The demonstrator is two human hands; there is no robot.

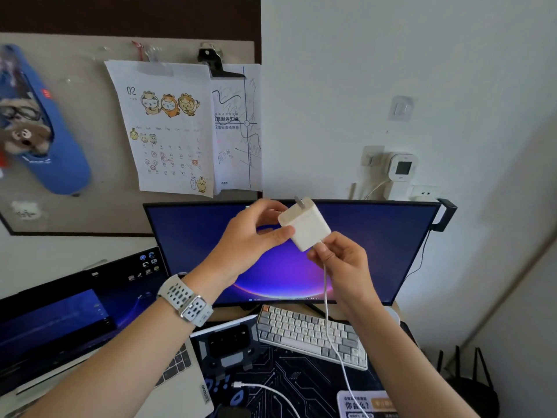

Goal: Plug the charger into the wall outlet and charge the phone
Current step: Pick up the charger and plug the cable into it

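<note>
A white square charger (306, 223) is held up in front of the monitor, its two metal prongs pointing up and left. My left hand (256, 236) grips the charger's left side. My right hand (337, 260) pinches the white cable (328, 321) where it enters the charger's lower end. The cable hangs down over the keyboard, and its free plug end (239, 384) lies on the desk mat. White wall outlets (422, 193) sit on the wall behind the monitor's top right corner, one with a plug in it. I cannot see the phone.
A wide monitor (376, 236) stands behind my hands, a keyboard (301, 330) below it, a laptop (75, 321) at left. A small white display device (402, 167) hangs above the outlets. A black clamp (446, 215) grips the monitor's right corner. A pinboard with a calendar (165, 128) is at upper left.
</note>
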